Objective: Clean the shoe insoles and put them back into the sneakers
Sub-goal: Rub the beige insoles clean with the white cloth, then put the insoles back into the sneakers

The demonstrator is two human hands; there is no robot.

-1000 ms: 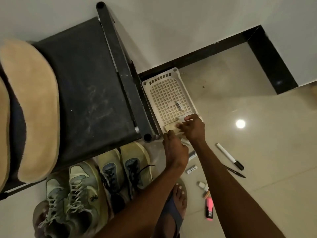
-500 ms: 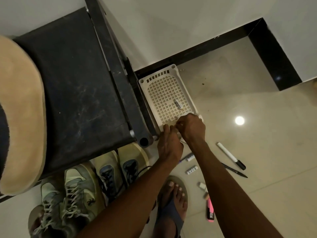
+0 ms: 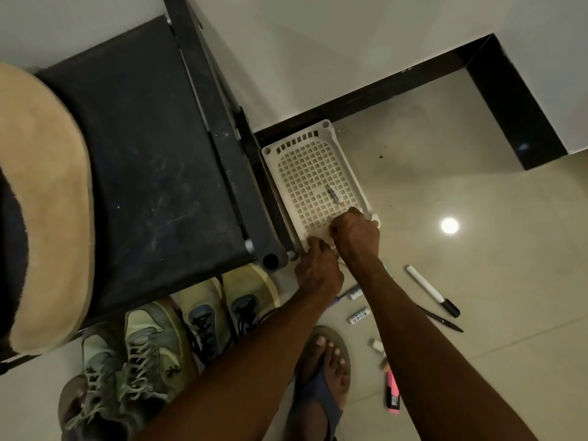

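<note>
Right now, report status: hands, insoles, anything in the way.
Left hand and right hand both at the white basket rim, grip unclear. Insole on dark bench, sneakers below. Pens loose on floor.

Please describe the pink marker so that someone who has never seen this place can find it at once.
Start from the white plastic basket on the floor beside the dark bench. Follow the loose pens and small things toward the person's sandalled foot. The pink marker lies last in that line, right of the foot, and it alone is bright pink.
</note>
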